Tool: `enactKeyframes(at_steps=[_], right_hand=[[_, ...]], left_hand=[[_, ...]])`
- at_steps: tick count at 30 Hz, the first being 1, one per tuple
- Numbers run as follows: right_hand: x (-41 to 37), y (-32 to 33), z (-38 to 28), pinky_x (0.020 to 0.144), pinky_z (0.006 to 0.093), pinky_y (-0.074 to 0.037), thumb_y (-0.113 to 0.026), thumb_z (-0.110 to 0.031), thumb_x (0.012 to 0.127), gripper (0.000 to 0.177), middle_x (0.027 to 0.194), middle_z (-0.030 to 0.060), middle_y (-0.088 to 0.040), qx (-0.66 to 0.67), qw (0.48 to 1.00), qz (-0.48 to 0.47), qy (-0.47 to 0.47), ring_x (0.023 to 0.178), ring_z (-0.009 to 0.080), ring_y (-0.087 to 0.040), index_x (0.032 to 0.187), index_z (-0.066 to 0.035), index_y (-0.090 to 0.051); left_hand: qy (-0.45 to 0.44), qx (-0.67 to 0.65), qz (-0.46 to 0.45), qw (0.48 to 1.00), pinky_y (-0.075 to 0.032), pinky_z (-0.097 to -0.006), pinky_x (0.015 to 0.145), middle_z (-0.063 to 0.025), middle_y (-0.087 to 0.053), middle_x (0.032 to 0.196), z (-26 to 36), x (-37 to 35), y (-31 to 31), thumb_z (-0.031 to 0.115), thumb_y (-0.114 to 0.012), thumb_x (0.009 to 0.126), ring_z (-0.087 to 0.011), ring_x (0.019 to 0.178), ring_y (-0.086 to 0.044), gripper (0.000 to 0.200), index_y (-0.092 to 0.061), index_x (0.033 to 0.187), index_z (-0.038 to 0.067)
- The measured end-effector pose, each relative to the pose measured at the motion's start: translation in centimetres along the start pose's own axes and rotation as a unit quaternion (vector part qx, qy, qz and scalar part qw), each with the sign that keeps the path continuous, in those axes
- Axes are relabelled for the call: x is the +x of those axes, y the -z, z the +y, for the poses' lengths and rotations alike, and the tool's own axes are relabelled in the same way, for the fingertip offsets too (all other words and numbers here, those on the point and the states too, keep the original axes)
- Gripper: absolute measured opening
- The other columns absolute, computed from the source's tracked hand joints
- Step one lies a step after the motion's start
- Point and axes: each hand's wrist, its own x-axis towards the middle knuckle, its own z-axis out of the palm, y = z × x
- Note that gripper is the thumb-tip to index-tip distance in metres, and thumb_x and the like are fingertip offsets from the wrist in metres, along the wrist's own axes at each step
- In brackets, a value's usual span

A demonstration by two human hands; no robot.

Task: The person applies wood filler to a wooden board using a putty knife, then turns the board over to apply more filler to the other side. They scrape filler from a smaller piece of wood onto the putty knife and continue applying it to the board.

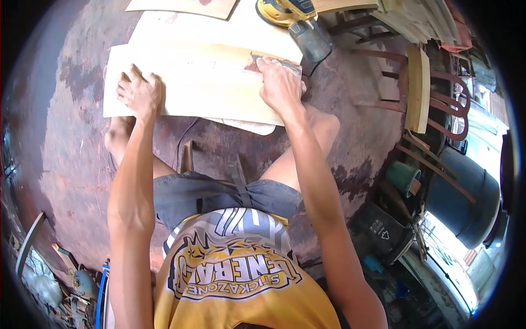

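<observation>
A pale wooden board [213, 82] lies across in front of me, over my knees. My left hand [139, 94] rests flat on its left part with the fingers spread. My right hand [280, 85] is closed at the board's right end, the index finger stretched forward. Under it shows a thin brown and grey sheet [252, 62] that looks like sandpaper, partly hidden by the fingers. Just beyond the board, at the upper right, sits a yellow and black power sander [285, 12] with a dark dust canister [311, 43].
Another thin board [186, 5] lies at the top edge. To the right are a reddish chair [452, 104] with a plank [418, 90] on it, stacked boards [419, 19], a green bucket [401, 178], a blue drum [466, 192] and a black bin [381, 230]. A cord runs below the board.
</observation>
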Motion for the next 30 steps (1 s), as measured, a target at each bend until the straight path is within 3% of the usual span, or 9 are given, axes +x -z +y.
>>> enactKeyframes(at_steps=[6, 7, 12, 15, 16, 18, 22, 23, 30], right_hand=[[-3.8, -2.5, -1.8, 0.096, 0.0446, -0.047, -0.054, -0.001, 0.080, 0.046, 0.125, 0.0194, -0.062, -0.036, 0.999, -0.022, 0.031, 0.115, 0.0323, -0.060, 0.125, 0.005, -0.057], [-4.0, -1.7, -2.0, 0.100, 0.0417, -0.047, -0.050, 0.004, 0.078, 0.048, 0.127, 0.0174, -0.062, -0.003, 0.999, -0.038, 0.010, 0.120, 0.0320, -0.059, 0.125, -0.002, -0.060], [1.0, 1.5, -0.4, 0.094, 0.0418, -0.051, -0.051, 0.000, 0.080, 0.040, 0.115, 0.0178, -0.067, -0.009, 0.997, -0.053, -0.051, 0.109, 0.0304, -0.065, 0.118, -0.007, -0.065], [2.7, 2.2, -1.1, 0.095, 0.0422, -0.050, -0.051, -0.001, 0.081, 0.042, 0.117, 0.0184, -0.066, -0.017, 0.981, -0.143, -0.129, 0.109, 0.0305, -0.064, 0.121, -0.007, -0.063], [1.9, 0.7, -1.2, 0.095, 0.0422, -0.050, -0.051, -0.001, 0.081, 0.042, 0.117, 0.0184, -0.066, -0.018, 0.981, -0.145, -0.128, 0.109, 0.0305, -0.064, 0.121, -0.007, -0.063], [-0.7, -2.0, -1.6, 0.097, 0.0446, -0.048, -0.050, -0.001, 0.081, 0.045, 0.124, 0.0192, -0.063, -0.083, 0.996, 0.002, -0.012, 0.114, 0.0314, -0.062, 0.124, -0.010, -0.062], [0.4, 1.7, -1.9, 0.101, 0.0456, -0.045, -0.050, -0.001, 0.081, 0.046, 0.131, 0.0155, -0.060, 0.015, 0.990, -0.097, -0.106, 0.119, 0.0312, -0.058, 0.126, -0.005, -0.060], [0.8, 0.7, -0.7, 0.100, 0.0440, -0.046, -0.050, 0.000, 0.080, 0.046, 0.131, 0.0145, -0.059, 0.006, 0.998, -0.014, -0.066, 0.118, 0.0315, -0.059, 0.124, -0.003, -0.060], [0.0, -1.2, -1.6, 0.093, 0.0452, -0.050, -0.052, -0.003, 0.080, 0.041, 0.123, 0.0196, -0.062, 0.002, 0.998, -0.064, -0.008, 0.113, 0.0342, -0.060, 0.120, 0.001, -0.061]], left_hand=[[0.001, -0.009, 0.006, 1.000, -0.024, -0.0535, 0.109, -0.0235, -0.042, 0.137, 0.3, 0.2, 0.2, 0.038, -0.057, 0.084, -0.0423, 0.128, -0.036, 0.062, -0.045, 0.138, 0.012], [-0.002, -0.012, 0.008, 1.000, -0.024, -0.0535, 0.109, -0.0235, -0.042, 0.137, 0.4, 0.2, 0.3, 0.038, -0.057, 0.084, -0.0423, 0.128, -0.036, 0.062, -0.045, 0.138, 0.012], [-0.005, -0.018, 0.010, 1.000, -0.022, -0.0540, 0.111, -0.0235, -0.041, 0.139, 0.3, 0.2, 0.1, 0.037, -0.056, 0.084, -0.0418, 0.129, -0.036, 0.061, -0.046, 0.139, 0.012], [0.002, -0.025, 0.006, 1.000, -0.021, -0.0545, 0.111, -0.0232, -0.040, 0.139, 0.2, 0.2, 0.0, 0.037, -0.057, 0.084, -0.0420, 0.129, -0.036, 0.061, -0.046, 0.138, 0.012], [0.004, -0.024, 0.004, 1.000, -0.021, -0.0545, 0.111, -0.0232, -0.040, 0.139, 0.2, 0.2, 0.1, 0.037, -0.057, 0.084, -0.0420, 0.129, -0.036, 0.061, -0.046, 0.138, 0.012], [0.007, -0.030, 0.001, 1.000, -0.020, -0.0547, 0.112, -0.0230, -0.040, 0.139, 0.4, 0.2, 0.4, 0.037, -0.057, 0.083, -0.0422, 0.130, -0.035, 0.061, -0.046, 0.138, 0.012], [0.009, -0.021, 0.012, 1.000, -0.025, -0.0547, 0.109, -0.0231, -0.042, 0.138, 0.6, 0.5, 0.6, 0.036, -0.057, 0.084, -0.0423, 0.129, -0.036, 0.059, -0.047, 0.138, 0.013], [0.003, -0.026, 0.018, 0.999, -0.025, -0.0548, 0.109, -0.0229, -0.042, 0.137, 0.6, 0.5, 0.5, 0.036, -0.057, 0.084, -0.0422, 0.128, -0.036, 0.059, -0.047, 0.138, 0.013], [0.003, -0.029, 0.008, 1.000, -0.024, -0.0556, 0.109, -0.0228, -0.040, 0.139, 0.3, 0.2, 0.3, 0.035, -0.055, 0.085, -0.0425, 0.129, -0.035, 0.060, -0.044, 0.140, 0.013]])
